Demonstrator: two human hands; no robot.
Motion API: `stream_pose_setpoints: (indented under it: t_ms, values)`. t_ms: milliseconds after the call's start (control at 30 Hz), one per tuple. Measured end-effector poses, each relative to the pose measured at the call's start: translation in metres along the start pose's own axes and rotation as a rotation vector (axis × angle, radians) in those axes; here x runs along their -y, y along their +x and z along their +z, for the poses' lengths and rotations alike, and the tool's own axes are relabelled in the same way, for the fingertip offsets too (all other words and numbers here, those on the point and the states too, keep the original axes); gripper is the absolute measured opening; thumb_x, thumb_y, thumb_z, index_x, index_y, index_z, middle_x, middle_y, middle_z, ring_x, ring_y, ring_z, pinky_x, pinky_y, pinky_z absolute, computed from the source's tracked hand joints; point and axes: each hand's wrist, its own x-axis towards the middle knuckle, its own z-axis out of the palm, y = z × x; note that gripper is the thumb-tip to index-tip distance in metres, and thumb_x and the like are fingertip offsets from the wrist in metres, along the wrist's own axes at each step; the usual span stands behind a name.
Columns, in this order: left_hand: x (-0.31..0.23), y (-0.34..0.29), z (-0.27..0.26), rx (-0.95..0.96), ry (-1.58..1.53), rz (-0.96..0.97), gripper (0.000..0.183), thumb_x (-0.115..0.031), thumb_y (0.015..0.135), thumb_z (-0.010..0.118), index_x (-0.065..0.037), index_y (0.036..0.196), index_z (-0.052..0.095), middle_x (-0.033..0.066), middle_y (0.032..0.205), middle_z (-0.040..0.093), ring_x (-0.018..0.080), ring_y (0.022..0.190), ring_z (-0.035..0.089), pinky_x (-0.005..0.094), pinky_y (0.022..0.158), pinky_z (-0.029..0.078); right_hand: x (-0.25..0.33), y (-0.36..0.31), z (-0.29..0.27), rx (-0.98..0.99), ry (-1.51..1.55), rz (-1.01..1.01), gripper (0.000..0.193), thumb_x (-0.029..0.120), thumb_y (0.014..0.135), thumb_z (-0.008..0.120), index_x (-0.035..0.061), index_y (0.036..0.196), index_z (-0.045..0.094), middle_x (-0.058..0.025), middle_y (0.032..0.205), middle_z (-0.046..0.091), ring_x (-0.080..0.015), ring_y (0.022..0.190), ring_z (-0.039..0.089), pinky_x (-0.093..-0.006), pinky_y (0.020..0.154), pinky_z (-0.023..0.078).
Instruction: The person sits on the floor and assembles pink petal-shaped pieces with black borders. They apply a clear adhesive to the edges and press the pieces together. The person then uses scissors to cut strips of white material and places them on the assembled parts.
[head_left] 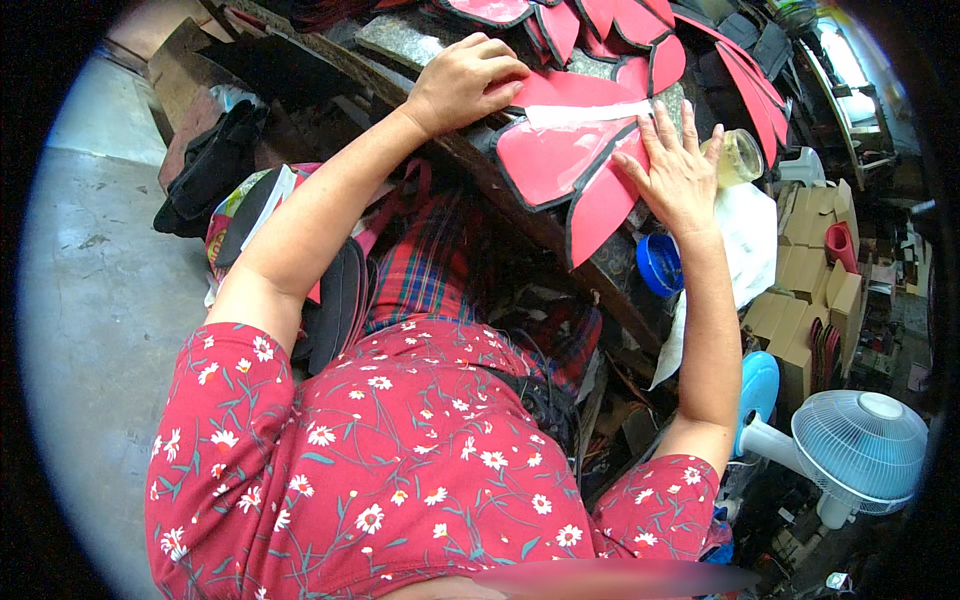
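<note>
Flat red pieces with black edging, shaped like shoe uppers, lie on the bench in front of me. A white strip [575, 114] runs across the nearest red piece [540, 165], which has a shiny, wet-looking patch. At the strip's left end, my left hand [467, 85] has its fingers bent together over the edge of the red material; the fingertips are partly hidden. My right hand [675, 170] lies with spread fingers at the strip's right end, touching a pointed red piece [600, 215] that juts past the bench's front edge.
Beside my right hand stands a glass jar [738, 158] with yellowish contents. A blue lid [658, 265] and a white bag [748, 235] are below it. Cardboard boxes [800, 290] and a fan [860, 450] stand to the right. More red pieces [640, 20] cover the bench's far side.
</note>
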Motion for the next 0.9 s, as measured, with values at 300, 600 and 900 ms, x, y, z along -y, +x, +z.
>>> stream_pose_setpoints:
  t_ms: [300, 600, 900]
  values:
    - [0.000, -0.001, -0.001, 0.036, -0.002, -0.012, 0.018, -0.021, 0.081, 0.068, -0.011, 0.097, 0.071, 0.0043, 0.096, 0.066, 0.0243, 0.091, 0.060, 0.0353, 0.083, 0.052, 0.015, -0.029, -0.028, 0.085, 0.186, -0.173, 0.065, 0.063, 0.093, 0.041, 0.0258, 0.146, 0.044, -0.0029, 0.156, 0.034, -0.0302, 0.147, 0.021, -0.0619, 0.116, 0.006]
    - [-0.001, 0.000, -0.001, 0.060, 0.007, -0.041, 0.017, -0.019, 0.080, 0.067, -0.012, 0.095, 0.071, 0.0040, 0.096, 0.066, 0.0241, 0.092, 0.061, 0.0354, 0.083, 0.052, -0.040, -0.044, -0.024, -0.031, 1.435, 0.248, 0.054, 0.048, 0.099, 0.043, 0.0049, 0.126, 0.060, -0.0085, 0.121, 0.065, -0.0229, 0.117, 0.048, -0.0397, 0.100, 0.032]
    - [-0.004, 0.003, -0.004, 0.060, -0.013, -0.043, 0.019, -0.019, 0.079, 0.068, -0.012, 0.096, 0.071, 0.0041, 0.095, 0.065, 0.0241, 0.090, 0.061, 0.0353, 0.083, 0.052, -0.042, -0.050, -0.004, -0.026, 0.710, 0.440, 0.066, 0.039, 0.081, 0.074, 0.0173, 0.138, 0.051, -0.0146, 0.119, 0.062, -0.0309, 0.110, 0.057, -0.0424, 0.094, 0.046]
